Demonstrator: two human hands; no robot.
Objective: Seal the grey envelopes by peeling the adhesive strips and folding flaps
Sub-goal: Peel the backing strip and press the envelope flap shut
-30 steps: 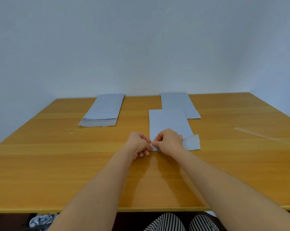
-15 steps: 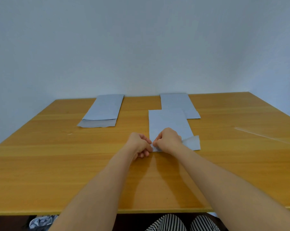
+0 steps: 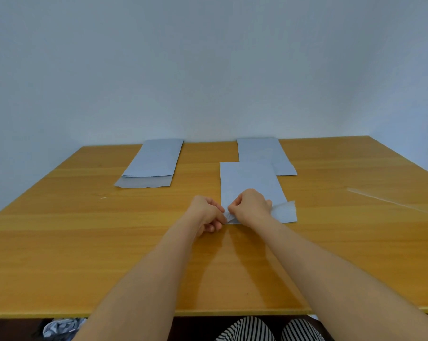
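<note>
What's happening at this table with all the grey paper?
A person is sealing grey envelopes at a wooden table. Both hands, left and right, pinch the near left corner of the middle envelope, seemingly working at its adhesive strip; its flap is still open. A stack of envelopes lies to the left, another envelope behind.

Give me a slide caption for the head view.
Both hands, left and right, pinch the near corner of a grey envelope on a wooden table.
</note>
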